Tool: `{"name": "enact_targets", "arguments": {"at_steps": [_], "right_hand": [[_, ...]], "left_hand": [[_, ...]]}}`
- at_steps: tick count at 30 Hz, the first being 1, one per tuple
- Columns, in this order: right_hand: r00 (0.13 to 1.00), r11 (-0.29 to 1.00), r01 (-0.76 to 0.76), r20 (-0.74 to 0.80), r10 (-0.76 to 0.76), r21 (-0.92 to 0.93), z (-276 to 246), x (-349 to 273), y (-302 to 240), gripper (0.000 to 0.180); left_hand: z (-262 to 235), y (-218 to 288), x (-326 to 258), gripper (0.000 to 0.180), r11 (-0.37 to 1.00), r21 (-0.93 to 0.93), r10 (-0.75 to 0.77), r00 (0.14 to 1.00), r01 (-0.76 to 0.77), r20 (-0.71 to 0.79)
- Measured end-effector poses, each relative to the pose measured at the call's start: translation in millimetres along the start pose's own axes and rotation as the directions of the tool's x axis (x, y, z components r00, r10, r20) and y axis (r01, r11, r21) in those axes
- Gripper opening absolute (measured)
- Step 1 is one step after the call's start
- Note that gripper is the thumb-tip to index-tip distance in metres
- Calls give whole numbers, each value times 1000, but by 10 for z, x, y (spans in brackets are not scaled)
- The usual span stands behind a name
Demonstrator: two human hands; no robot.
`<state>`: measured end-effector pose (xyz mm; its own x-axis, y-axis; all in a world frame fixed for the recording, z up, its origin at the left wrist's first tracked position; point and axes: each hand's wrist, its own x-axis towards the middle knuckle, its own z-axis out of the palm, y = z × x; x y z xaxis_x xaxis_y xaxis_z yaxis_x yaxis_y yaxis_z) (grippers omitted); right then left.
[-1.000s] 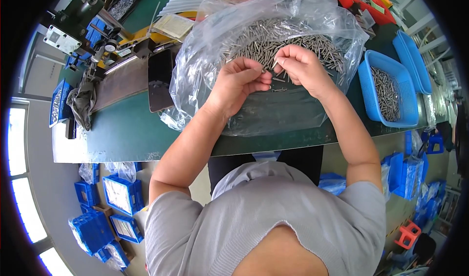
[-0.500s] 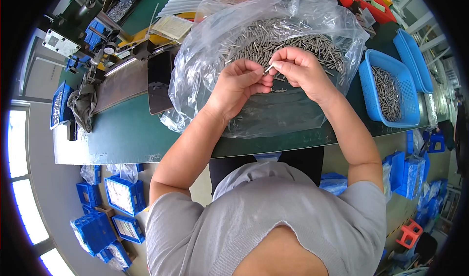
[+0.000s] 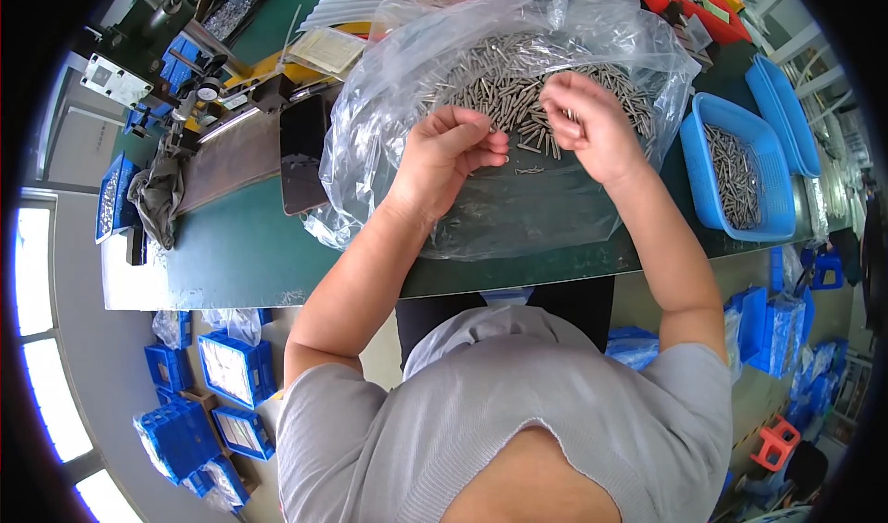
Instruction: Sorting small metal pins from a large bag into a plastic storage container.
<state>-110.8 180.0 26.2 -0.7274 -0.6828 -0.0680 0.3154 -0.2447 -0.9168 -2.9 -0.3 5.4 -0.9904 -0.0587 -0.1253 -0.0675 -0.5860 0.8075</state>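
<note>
A heap of small grey metal pins (image 3: 499, 98) lies in a large clear plastic bag (image 3: 370, 116) spread open on the bench. At the heap's near left edge, my left hand (image 3: 446, 151) is closed, with thumb and forefinger pressed together; what sits between them is too small to make out. Over the right part of the heap, my right hand (image 3: 597, 127) has its fingers curled and a little blurred by motion. A tiny bright spot shows at those fingers, too unclear to name. Several thin slivers (image 3: 529, 170) lie on the plastic between my hands.
Right of the bag stands a blue plastic basket (image 3: 740, 167) of similar pins, beside another blue basket (image 3: 782, 116). A dark flat panel (image 3: 302, 153) and a bench device with a dial gauge (image 3: 208, 89) are on the left. Red trays (image 3: 721, 19) stand behind.
My right hand has moved right and away from my left hand; the metal pin seen between them is no longer visible there. My left hand has stayed nearly in place.
</note>
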Motion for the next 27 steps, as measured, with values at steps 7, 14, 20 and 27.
{"name": "enact_targets", "arguments": {"at_steps": [7,14,20,27], "right_hand": [[977,673,209,177,-117,-709,-22,8,90,11],[833,-272,464,520,-190,-843,95,-103,211,9],[925,406,353,248,-289,-843,48,-31,159,10],[970,985,-167,171,173,-48,38,-35,59,8]], "left_hand": [[6,15,-18,10,1000,2,10,997,-10,-76],[-17,22,5,8,999,-15,29,996,-30,-82],[-20,24,24,8,999,6,47,998,-47,-51],[-21,-44,25,8,998,27,-52,993,49,110]]}}
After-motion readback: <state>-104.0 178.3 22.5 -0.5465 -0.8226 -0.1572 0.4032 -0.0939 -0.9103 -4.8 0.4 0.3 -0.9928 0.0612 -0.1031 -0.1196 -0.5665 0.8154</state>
